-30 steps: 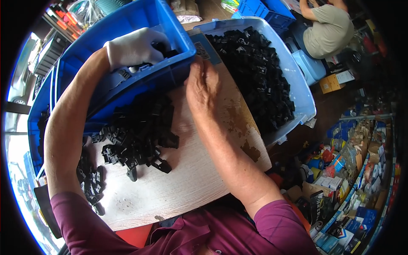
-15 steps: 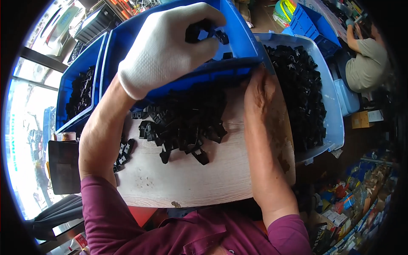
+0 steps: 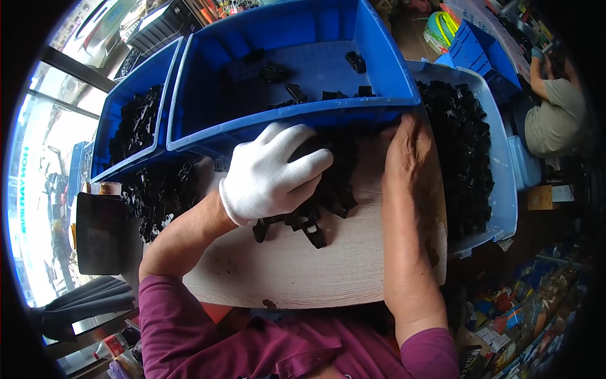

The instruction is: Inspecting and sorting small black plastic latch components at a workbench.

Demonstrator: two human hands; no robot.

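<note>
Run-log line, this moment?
left gloved hand: over black parts pile, grip unclear | right hand: at near right corner of blue bin | inside bin: black parts

A white-gloved left hand (image 3: 273, 172), thumb and forefinger parted, bends over a heap of black parts (image 3: 344, 174) on the counter (image 3: 303, 275), back from its near edge. The bare right hand (image 3: 409, 151) is at the near right corner of a blue bin (image 3: 328, 108); a pale tub (image 3: 503, 211) stands beyond the counter's right edge.
</note>
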